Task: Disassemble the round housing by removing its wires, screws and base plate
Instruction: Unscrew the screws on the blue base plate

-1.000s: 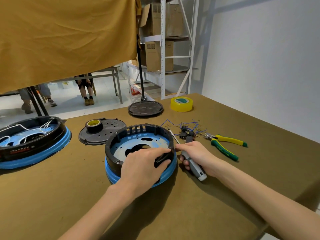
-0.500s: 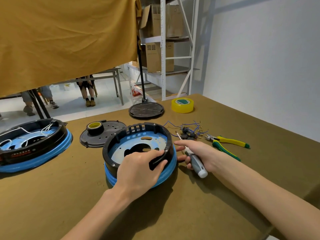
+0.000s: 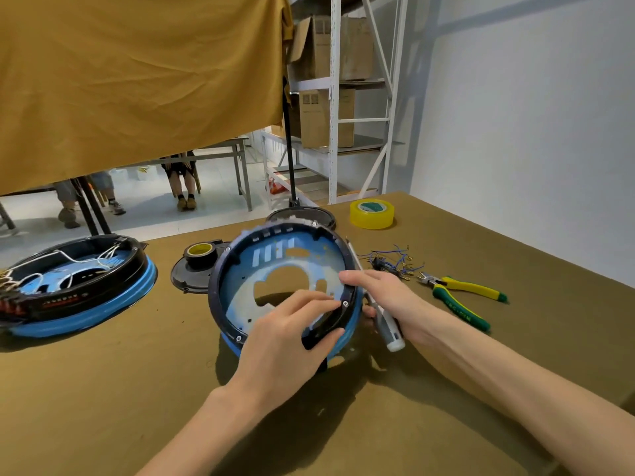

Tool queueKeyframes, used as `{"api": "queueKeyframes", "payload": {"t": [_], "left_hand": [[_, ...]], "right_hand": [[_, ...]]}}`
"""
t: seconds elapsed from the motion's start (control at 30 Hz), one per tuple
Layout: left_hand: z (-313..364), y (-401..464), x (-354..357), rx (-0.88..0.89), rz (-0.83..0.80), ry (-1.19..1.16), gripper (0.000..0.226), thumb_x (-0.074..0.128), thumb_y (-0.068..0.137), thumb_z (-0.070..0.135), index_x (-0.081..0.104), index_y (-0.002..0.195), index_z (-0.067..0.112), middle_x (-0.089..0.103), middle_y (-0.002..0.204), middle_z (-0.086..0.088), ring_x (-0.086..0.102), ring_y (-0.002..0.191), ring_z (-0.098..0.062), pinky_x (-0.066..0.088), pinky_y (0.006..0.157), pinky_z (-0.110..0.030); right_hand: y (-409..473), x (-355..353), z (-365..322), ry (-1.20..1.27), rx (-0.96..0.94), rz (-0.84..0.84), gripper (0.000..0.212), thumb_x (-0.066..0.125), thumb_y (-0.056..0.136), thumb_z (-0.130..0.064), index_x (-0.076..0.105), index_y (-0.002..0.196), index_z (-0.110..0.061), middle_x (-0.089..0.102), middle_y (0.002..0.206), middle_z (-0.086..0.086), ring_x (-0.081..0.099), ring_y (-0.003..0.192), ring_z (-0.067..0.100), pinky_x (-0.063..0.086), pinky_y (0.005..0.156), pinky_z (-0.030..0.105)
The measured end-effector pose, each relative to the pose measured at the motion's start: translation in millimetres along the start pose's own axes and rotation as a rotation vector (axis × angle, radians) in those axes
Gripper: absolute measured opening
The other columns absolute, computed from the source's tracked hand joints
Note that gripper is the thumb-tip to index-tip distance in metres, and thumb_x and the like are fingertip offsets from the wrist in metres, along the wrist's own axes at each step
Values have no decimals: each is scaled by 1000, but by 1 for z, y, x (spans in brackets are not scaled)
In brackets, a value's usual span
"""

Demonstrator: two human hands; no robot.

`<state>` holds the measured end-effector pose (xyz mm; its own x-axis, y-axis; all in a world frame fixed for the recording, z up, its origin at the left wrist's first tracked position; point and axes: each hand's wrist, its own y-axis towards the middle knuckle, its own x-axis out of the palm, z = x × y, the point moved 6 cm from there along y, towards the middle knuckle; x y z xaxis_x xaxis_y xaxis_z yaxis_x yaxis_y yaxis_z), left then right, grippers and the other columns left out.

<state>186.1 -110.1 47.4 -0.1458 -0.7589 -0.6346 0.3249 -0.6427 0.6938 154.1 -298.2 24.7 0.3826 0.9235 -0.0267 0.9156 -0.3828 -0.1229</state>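
Olive-brown worktable (image 3: 515,338), seen from the head camera, with a mustard cloth (image 3: 137,80) hanging beyond its far edge. At far left lies a second housing (image 3: 79,286), black over a blue band, white wires inside. At centre the round housing (image 3: 285,286) is tipped up on its near edge, open side toward the viewer, showing the pale blue base plate (image 3: 275,269) with its cut-outs and small screws on the black rim. The left hand (image 3: 285,341) grips the near rim, fingers curled inside and thumb outside. The right hand (image 3: 388,297) steadies the right rim with the thumb while its fingers wrap a screwdriver (image 3: 390,326), shaft pointing away. Behind the housing lies a black cover plate (image 3: 187,278) carrying a small tape roll (image 3: 201,250). To the right are yellow-green pliers (image 3: 464,298), a yellow tape roll (image 3: 371,213), and loose blue wires (image 3: 391,261).
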Motion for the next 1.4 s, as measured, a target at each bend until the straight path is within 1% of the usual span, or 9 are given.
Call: {"api": "queueKeyframes", "payload": {"t": [0.23,0.43,0.6,0.8,0.97,1.1,1.2,1.3,1.4], "left_hand": [[-12,-5,2,57,11,-40,42,76,86,28,69,126,16,64,117,3,64,105,-10,56,92,-27],[-12,-10,3,130,73,-15,41,74,89,25,71,127,13,67,112,-3,66,98,-14,59,86,-30],[-8,-7,2,167,106,31,39,69,93,25,69,130,12,68,111,-3,65,100,-13,58,86,-29],[-11,0,-4,59,143,-63,40,56,102,25,60,139,12,62,122,1,62,112,-7,57,88,-21],[-15,15,-20,-57,156,-127,35,58,98,35,57,131,26,57,118,13,62,106,-8,57,75,-23],[-14,19,-26,-99,118,-86,73,79,75,60,46,133,30,58,116,21,64,102,-2,58,79,-22],[-12,23,-33,-106,133,-29,94,85,65,64,39,138,26,57,120,15,64,101,-4,61,79,-26],[-10,32,-50,-121,254,-110,85,84,68,56,45,136,23,55,119,19,63,105,-1,57,77,-15],[-22,38,-70,-260,407,-285,67,81,71,54,57,126,24,65,112,18,65,103,0,53,75,-9]], "right_hand": [[-3,-5,-15,-93,-255,49,60,83,71,-54,62,119,-26,70,77,-6,52,54,12,51,57,28],[-7,-7,-10,-76,-237,79,68,83,71,-58,58,126,-27,72,91,10,53,53,13,50,54,26],[-12,-8,-16,-79,-184,78,65,81,74,-60,59,122,-23,65,83,12,49,50,14,49,50,28],[-20,-15,-26,-66,-136,19,49,77,85,-46,65,115,-10,57,64,2,44,46,13,43,46,27],[-24,-11,-29,-110,-124,9,33,77,90,-33,63,105,-7,48,56,4,42,45,14,43,45,25],[-26,-3,-41,-81,-143,9,36,80,87,-34,65,105,-7,48,55,4,41,47,14,43,47,25],[-28,5,-63,-69,-205,17,42,81,85,-36,65,111,-7,50,56,3,43,47,13,45,48,25],[-33,19,-96,-53,-266,6,37,77,89,-32,63,114,-8,62,64,2,49,49,10,49,49,23],[-37,32,-125,15,-266,-119,37,73,92,-21,59,120,-2,67,85,8,55,59,12,53,64,29]]}}
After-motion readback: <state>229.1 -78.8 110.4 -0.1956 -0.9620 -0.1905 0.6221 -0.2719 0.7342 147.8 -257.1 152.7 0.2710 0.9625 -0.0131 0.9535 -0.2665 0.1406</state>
